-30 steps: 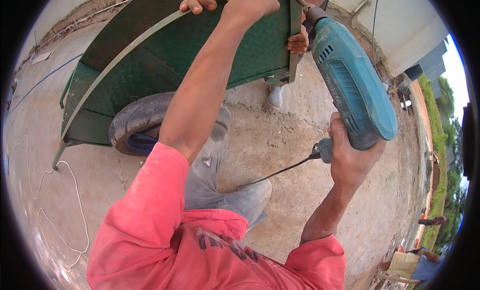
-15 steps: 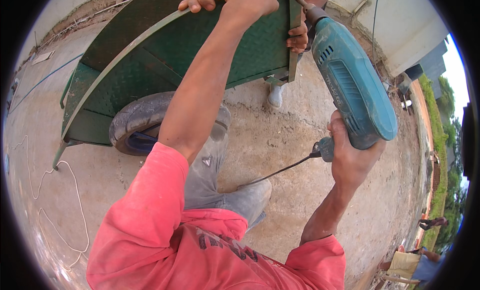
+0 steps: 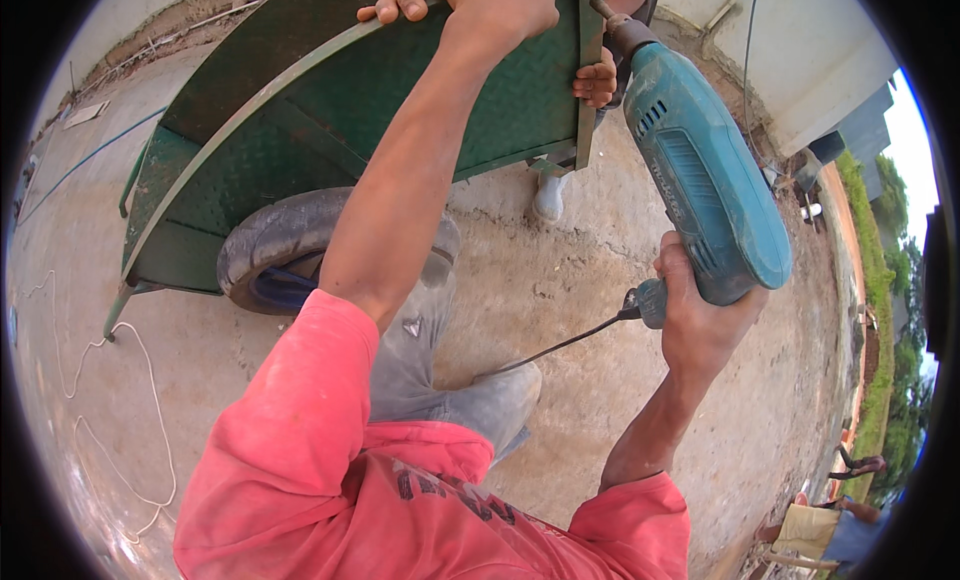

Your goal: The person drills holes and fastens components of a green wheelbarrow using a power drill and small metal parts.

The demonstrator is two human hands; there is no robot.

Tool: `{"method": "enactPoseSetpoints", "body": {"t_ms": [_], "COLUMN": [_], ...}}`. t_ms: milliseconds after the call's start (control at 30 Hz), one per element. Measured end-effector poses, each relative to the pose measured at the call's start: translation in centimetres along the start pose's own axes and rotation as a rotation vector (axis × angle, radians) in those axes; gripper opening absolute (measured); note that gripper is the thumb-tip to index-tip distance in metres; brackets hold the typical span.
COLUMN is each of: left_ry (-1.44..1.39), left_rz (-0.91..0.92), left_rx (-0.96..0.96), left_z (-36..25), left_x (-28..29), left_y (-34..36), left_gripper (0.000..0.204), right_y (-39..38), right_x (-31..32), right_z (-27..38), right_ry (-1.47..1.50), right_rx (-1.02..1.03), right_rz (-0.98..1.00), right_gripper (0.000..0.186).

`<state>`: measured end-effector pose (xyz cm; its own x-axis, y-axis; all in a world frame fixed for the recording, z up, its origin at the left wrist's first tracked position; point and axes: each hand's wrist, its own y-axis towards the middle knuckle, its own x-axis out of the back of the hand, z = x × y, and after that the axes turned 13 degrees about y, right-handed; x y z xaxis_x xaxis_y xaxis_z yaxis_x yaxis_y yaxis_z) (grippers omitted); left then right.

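Observation:
My right hand (image 3: 705, 315) is wrapped round the grip of a teal power drill (image 3: 705, 165), which points up and away from me. The drill bit (image 3: 598, 5) lies close to the upright metal edge bar (image 3: 586, 110) of a green metal cart body (image 3: 500, 110); I cannot tell if they touch. With fingers curled over its curved rim, my left hand (image 3: 500, 5) grips the cart near the top of the view. Another person's hand (image 3: 596, 78) holds the edge bar from the far side. A black tyre (image 3: 280, 248) shows under the cart.
From the drill grip a black cord (image 3: 570, 338) runs down past my knee (image 3: 505, 395). A pale cord (image 3: 155, 380) curls over the concrete floor at left. A white boot (image 3: 548, 195) stands beyond the cart. People are at the far lower right.
The drill has shifted very slightly to the left, its bit a little nearer the edge bar. My left hand keeps its hold on the cart rim.

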<state>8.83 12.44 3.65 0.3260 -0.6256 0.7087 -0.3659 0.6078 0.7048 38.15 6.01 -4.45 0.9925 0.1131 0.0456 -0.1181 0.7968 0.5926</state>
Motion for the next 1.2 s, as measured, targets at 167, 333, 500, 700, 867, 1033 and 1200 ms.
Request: {"method": "enactPoseSetpoints", "body": {"t_ms": [167, 333, 500, 700, 867, 1033, 1200], "left_ry": [-0.023, -0.010, 0.003, 0.005, 0.000, -0.007, -0.022], "left_rz": [0.013, 0.018, 0.055, 0.049, 0.045, 0.055, 0.047], "left_rx": [0.026, 0.041, 0.041, 0.032, 0.037, 0.048, 0.054], "left_z": [-0.2, -0.1, -0.4, -0.3, -0.3, -0.4, -0.4], "left_x": [0.1, 0.0, 0.4, 0.5, 0.6, 0.7, 0.7], "left_y": [0.0, 0.1, 0.1, -0.1, 0.0, -0.1, -0.1], "left_gripper": [0.017, 0.017, 0.019, 0.019, 0.020, 0.020, 0.020], "right_y": [0.1, 0.2, 0.6, 0.4, 0.7, 0.7, 0.8], "right_x": [0.4, 0.2, 0.6, 0.5, 0.4, 0.6, 0.9], "right_z": [-0.6, 0.1, -0.7, -0.6, -0.3, -0.6, -0.7], "right_ry": [0.032, 0.054, -0.075, -0.074, -0.029, -0.043, -0.093], "right_rx": [0.010, -0.056, 0.123, 0.078, 0.085, 0.093, 0.124], "right_rz": [-0.009, 0.012, 0.067, 0.041, 0.059, 0.053, 0.081], "right_gripper": [0.065, 0.062, 0.052, 0.051, 0.050, 0.049, 0.049]}}
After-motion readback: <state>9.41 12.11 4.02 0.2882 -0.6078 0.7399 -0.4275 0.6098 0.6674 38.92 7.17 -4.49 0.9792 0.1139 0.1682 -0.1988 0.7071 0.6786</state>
